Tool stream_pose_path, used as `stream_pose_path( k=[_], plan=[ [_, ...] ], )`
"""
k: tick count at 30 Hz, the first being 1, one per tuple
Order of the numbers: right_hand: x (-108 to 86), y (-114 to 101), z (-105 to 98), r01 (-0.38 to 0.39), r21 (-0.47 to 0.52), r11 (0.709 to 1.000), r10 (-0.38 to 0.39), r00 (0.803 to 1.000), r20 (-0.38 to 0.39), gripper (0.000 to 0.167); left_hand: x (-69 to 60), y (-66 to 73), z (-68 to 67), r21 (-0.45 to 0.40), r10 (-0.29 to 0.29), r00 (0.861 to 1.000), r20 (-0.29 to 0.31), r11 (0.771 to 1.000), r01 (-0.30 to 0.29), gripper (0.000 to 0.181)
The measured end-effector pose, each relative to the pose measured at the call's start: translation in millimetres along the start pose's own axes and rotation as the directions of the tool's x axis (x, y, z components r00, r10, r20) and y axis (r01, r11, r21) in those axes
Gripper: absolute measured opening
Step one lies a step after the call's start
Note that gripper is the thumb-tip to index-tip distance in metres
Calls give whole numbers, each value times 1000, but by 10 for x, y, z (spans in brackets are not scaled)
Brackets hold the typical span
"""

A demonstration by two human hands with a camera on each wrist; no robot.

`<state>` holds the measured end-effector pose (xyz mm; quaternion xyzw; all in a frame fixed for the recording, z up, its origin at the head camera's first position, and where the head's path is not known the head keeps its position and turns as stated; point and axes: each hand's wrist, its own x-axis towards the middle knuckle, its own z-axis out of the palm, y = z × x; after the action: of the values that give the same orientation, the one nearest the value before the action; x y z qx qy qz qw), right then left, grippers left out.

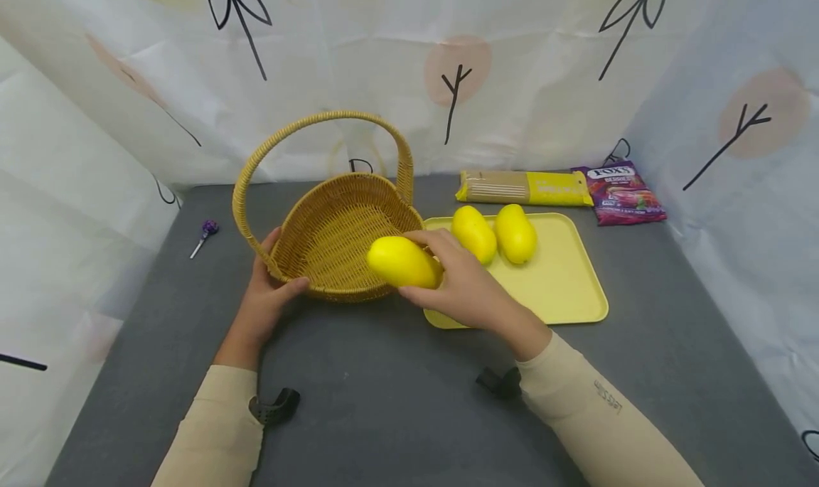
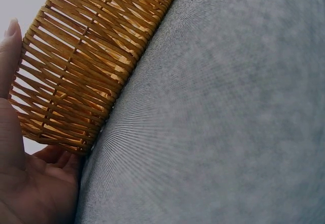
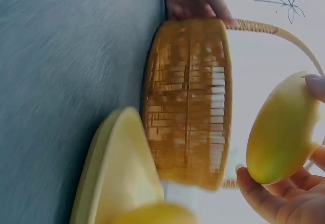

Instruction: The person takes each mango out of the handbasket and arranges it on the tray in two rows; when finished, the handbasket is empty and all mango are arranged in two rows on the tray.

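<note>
A yellow mango (image 1: pixel 403 261) is held up by my right hand (image 1: pixel 457 281), its thumb and fingers around one end, over the right front rim of a wicker basket (image 1: pixel 339 238). In the right wrist view the mango (image 3: pixel 282 130) hangs apart from the basket (image 3: pixel 188 102). My left hand (image 1: pixel 265 295) grips the basket's left side, thumb over the rim; the left wrist view shows the hand (image 2: pixel 35 178) against the woven wall (image 2: pixel 86 61). No fruit shows inside the basket. Two more mangoes (image 1: pixel 474 235) lie on a yellow tray (image 1: pixel 557 288) to the right.
Behind the tray lie a yellow pack of noodles (image 1: pixel 525 188) and a purple candy bag (image 1: pixel 623 192). A small purple-headed lollipop (image 1: pixel 205 237) lies left of the basket. The basket's tall arched handle (image 1: pixel 326 117) rises above it. A printed cloth hangs along the back and sides.
</note>
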<state>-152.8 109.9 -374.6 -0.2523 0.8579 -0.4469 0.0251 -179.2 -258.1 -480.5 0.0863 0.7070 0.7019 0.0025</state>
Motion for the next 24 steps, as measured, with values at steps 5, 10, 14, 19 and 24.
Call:
stream_pose_path(
  k=[5,10,14,19,24],
  plan=[
    [-219,141,-189,-32,22,999,33,997,-66,75,-2,-9,1,-7,1,1000,3,1000,-1,96],
    [-392,295,-337,-89,10,996,90,991,-103,76,-14,-8,6,-9,5,1000,6,1000,-4,96],
    [-529,442,-421,-139,-17,990,136,982,-129,75,-23,1,13,-7,5,1000,8,1000,-5,96],
    [-690,608,-516,-226,-35,973,219,964,-154,76,-18,7,21,-14,7,1000,11,1000,-7,96],
    [-794,707,-627,-326,-14,945,320,933,-163,81,-13,10,26,-15,5,1000,5,1000,-5,96]
  ],
)
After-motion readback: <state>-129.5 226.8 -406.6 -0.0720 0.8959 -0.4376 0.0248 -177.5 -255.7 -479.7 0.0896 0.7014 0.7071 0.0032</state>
